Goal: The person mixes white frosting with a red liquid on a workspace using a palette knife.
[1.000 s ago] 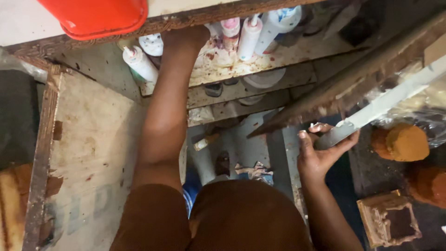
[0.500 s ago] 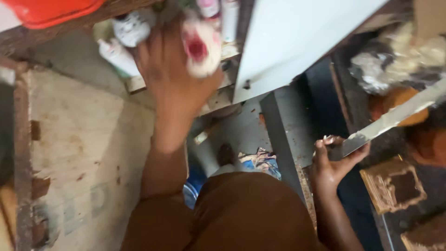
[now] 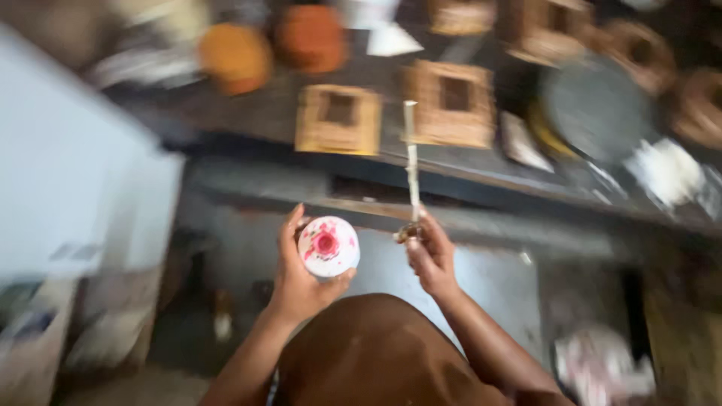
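Fingers [image 3: 289,225] hiding bottle [image 3: 328,246], background blurred

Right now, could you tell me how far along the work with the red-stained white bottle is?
Done: the left hand already holds the white plastic bottle with the red-stained cap. In hand: the right hand grips a thin pale brush upright beside it. Left: the square brown woven frames on the dark bench show no red paint, though the picture is blurred.

Dim, heavily motion-blurred view (edges smeared worst), with a pale bright patch at left.
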